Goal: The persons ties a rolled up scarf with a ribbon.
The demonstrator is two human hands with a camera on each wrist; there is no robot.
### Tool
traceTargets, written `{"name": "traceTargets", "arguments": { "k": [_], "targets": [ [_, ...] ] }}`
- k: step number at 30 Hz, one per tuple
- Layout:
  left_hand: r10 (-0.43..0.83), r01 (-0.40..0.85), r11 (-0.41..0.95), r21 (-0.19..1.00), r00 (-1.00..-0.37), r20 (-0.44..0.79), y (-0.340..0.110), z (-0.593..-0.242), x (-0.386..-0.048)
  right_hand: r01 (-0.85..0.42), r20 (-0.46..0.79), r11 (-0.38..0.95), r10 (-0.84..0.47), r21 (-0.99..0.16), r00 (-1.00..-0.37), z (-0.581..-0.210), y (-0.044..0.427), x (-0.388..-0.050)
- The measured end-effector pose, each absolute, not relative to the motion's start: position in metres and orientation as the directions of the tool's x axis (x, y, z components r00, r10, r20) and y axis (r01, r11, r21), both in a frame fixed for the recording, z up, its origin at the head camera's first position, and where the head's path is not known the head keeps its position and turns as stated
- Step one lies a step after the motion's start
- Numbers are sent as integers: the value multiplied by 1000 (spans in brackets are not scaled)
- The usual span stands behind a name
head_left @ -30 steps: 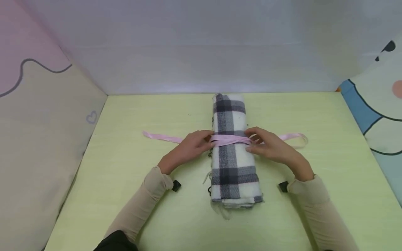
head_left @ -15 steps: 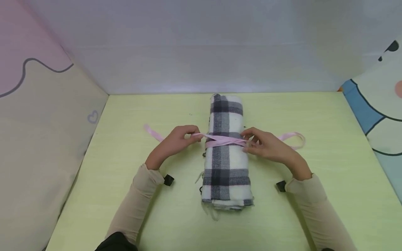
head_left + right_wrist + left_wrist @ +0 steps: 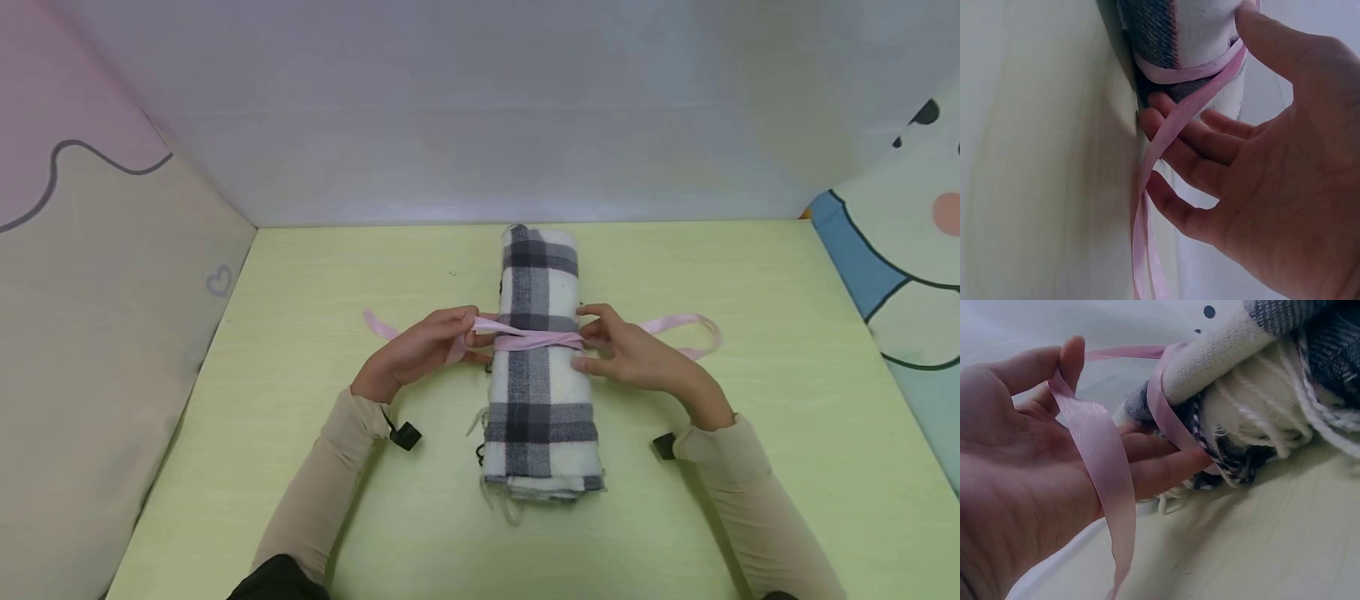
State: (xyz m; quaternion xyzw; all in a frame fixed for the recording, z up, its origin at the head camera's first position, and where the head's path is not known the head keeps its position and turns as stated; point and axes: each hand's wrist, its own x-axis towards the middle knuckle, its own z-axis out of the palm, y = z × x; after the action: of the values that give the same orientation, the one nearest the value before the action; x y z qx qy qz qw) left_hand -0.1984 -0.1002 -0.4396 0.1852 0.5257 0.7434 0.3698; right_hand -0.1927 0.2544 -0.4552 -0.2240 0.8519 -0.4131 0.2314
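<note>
A rolled or folded black, grey and white plaid scarf (image 3: pixel 540 417) with fringes lies lengthwise on the table. Round its middle runs a pink ribbon (image 3: pixel 536 341), crossing over itself on top. At the scarf's left side, my left hand (image 3: pixel 420 350) pinches one ribbon length between thumb and index finger; its loose end (image 3: pixel 1113 481) hangs across the palm. Other fingers of that hand reach toward the scarf's lower side. On the opposite side, my right hand (image 3: pixel 637 354) rests its thumb against the scarf, fingers loosely bent near its underside, with the ribbon (image 3: pixel 1172 128) passing over them.
The pale yellow-green table (image 3: pixel 300 275) meets a whitish back wall (image 3: pixel 480 158). Printed panels stand at left and right. The ribbon's right tail (image 3: pixel 701 321) loops on the table beyond my right hand. A small black camera block hangs at each wrist.
My left hand has moved left off the scarf's edge, drawing a ribbon length with it, then turned palm up slightly. The scarf shifted a little left. My right hand's fingers have spread.
</note>
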Motion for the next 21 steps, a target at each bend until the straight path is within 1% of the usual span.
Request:
{"name": "traceTargets", "arguments": {
  "k": [5,7,8,10,12,14,17,19,21],
  "targets": [
    [804,-535,-352,768,-593,-44,-100,-448,-198,-169,-227,573,-554,-802,-801,-453,249,-189],
    [816,-568,-365,738,-577,-41,-100,-450,-199,-179,-219,584,-546,-792,-809,-453,244,-189],
    [817,-563,-349,749,-574,-50,-101,-450,-199,-184,-217,591,-541,-785,-813,-453,242,-189],
    [807,-506,-285,814,-585,-81,-104,-448,-201,-188,-219,609,-530,-771,-819,-454,239,-189],
    [771,-374,-156,914,-625,-125,-109,-444,-204,-197,-212,623,-520,-757,-827,-455,237,-190],
    [716,-212,17,977,-680,-160,-117,-436,-206,-205,-204,630,-514,-749,-833,-455,236,-191],
    [635,-43,234,971,-750,-186,-132,-424,-208,-223,-182,629,-513,-744,-839,-456,235,-191],
    [604,18,308,951,-776,-181,-142,-417,-209,-230,-172,621,-518,-750,-838,-455,235,-191],
    [583,43,343,938,-793,-177,-153,-411,-210,-234,-167,619,-520,-750,-838,-456,234,-192]
  ]
}}
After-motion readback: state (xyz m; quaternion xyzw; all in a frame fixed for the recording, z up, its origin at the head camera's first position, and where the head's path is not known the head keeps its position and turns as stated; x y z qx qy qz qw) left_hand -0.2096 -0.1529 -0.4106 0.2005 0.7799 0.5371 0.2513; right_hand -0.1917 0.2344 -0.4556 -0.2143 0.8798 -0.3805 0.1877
